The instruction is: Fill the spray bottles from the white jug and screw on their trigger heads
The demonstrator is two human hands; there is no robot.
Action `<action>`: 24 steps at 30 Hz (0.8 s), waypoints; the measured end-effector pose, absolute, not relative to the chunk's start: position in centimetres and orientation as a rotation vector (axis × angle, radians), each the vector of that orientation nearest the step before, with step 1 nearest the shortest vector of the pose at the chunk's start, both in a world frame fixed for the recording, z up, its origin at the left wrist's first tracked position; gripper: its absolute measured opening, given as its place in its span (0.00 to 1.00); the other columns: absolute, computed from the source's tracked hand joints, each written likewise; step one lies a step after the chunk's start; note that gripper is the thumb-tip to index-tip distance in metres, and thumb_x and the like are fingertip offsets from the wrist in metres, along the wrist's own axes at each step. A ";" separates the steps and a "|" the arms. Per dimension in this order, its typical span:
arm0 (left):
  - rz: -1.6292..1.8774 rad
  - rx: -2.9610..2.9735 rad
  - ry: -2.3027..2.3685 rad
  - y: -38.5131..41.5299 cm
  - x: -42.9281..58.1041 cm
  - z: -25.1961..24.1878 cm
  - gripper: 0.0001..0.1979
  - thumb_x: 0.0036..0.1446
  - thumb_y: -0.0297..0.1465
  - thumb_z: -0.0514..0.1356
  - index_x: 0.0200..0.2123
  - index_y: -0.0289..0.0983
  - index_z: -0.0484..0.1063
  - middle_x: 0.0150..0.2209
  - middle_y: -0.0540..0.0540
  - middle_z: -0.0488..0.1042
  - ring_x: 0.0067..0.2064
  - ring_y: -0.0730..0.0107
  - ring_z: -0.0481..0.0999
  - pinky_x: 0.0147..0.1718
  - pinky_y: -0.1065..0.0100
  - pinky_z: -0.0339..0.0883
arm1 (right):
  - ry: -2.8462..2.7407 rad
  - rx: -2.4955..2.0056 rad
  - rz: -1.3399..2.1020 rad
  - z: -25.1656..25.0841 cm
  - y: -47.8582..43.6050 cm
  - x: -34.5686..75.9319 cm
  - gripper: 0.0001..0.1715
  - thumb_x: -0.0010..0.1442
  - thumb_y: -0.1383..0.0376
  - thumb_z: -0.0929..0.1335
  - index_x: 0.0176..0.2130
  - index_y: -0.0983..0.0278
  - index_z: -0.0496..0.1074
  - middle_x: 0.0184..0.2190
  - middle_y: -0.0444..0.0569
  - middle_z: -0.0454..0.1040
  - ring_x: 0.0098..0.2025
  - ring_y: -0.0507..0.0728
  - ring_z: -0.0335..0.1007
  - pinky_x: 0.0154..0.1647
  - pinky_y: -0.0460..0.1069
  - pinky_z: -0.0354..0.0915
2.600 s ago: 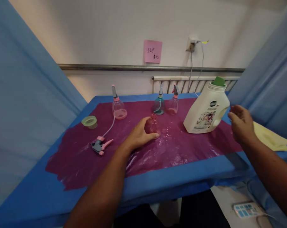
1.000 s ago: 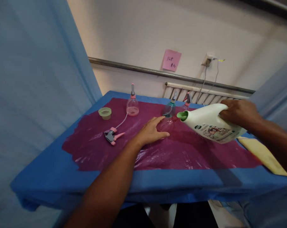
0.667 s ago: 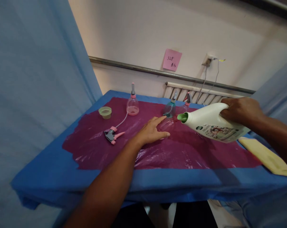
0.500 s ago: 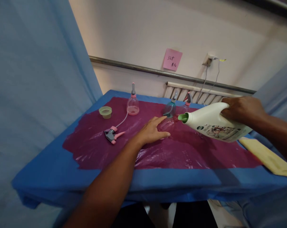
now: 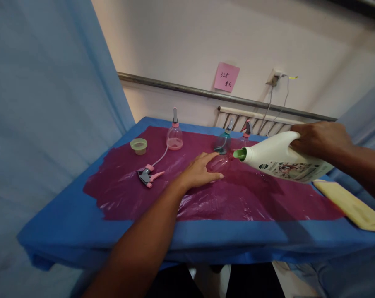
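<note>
My left hand [image 5: 203,170] holds a clear plastic bottle [image 5: 221,162], thumb on the near side and fingers on the far side. The bottle tilts right, and its see-through body blends with the dark red sheet. My right hand [image 5: 320,138] grips the handle of a large cream jug [image 5: 282,159] with a printed label. The jug is tipped left, its green spout [image 5: 239,155] close to the bottle's neck; I cannot make out any liquid flowing. A detached pink and grey spray trigger [image 5: 146,176] lies left of my left hand, its tube reaching right.
A pink-tinted spray bottle [image 5: 175,138], a teal one [image 5: 223,142] and a clear one [image 5: 243,140] stand at the back. A small greenish cup [image 5: 138,146] is left; a folded yellow cloth [image 5: 350,205] lies right. Blue cloth [image 5: 66,219] covers the table beneath the red sheet [image 5: 119,203].
The jug stays tipped at the bottle, and its rear end and my right hand have risen slightly. My left hand keeps its place; the view has shifted very slightly.
</note>
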State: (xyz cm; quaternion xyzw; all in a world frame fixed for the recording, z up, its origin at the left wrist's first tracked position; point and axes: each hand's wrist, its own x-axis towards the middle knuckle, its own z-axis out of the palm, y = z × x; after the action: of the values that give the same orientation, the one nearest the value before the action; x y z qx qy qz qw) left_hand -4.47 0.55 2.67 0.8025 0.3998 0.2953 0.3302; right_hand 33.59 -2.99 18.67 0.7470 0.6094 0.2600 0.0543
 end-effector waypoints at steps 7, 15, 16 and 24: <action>0.723 2.111 1.081 0.1 -4.5 3.2 0.45 0.59 0.49 0.75 0.77 0.50 0.68 0.73 0.40 0.70 0.77 0.40 0.67 0.77 0.46 0.61 | 1.828 2.148 0.758 19.8 -3.2 33.3 0.17 0.66 0.51 0.65 0.46 0.52 0.80 0.39 0.52 0.83 0.36 0.64 0.75 0.31 0.54 0.53; 0.722 2.107 1.074 0.1 -4.5 3.2 0.45 0.59 0.48 0.75 0.77 0.50 0.68 0.73 0.38 0.70 0.77 0.40 0.68 0.77 0.44 0.62 | 1.819 2.106 0.779 20.4 -3.2 32.7 0.19 0.65 0.48 0.63 0.43 0.53 0.78 0.41 0.55 0.84 0.39 0.66 0.78 0.31 0.55 0.57; 0.723 2.110 1.076 0.1 -4.5 3.2 0.46 0.59 0.49 0.75 0.77 0.50 0.68 0.73 0.38 0.70 0.77 0.40 0.67 0.77 0.44 0.61 | 1.816 2.104 0.786 20.4 -3.2 32.7 0.19 0.65 0.48 0.63 0.42 0.53 0.77 0.40 0.54 0.84 0.38 0.66 0.77 0.31 0.55 0.57; 0.759 2.116 1.045 0.4 -4.5 2.8 0.44 0.58 0.48 0.75 0.75 0.50 0.69 0.71 0.39 0.72 0.75 0.40 0.70 0.75 0.44 0.64 | 1.857 2.127 0.797 20.7 -3.2 32.3 0.17 0.63 0.48 0.64 0.38 0.53 0.78 0.36 0.55 0.82 0.34 0.65 0.73 0.31 0.55 0.54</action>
State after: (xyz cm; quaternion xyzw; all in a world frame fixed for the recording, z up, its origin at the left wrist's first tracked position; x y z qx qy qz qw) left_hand -4.50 0.39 2.79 0.8072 0.3987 0.2896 0.3251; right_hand 32.29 -3.24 20.74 0.7212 0.6295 0.2701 0.1035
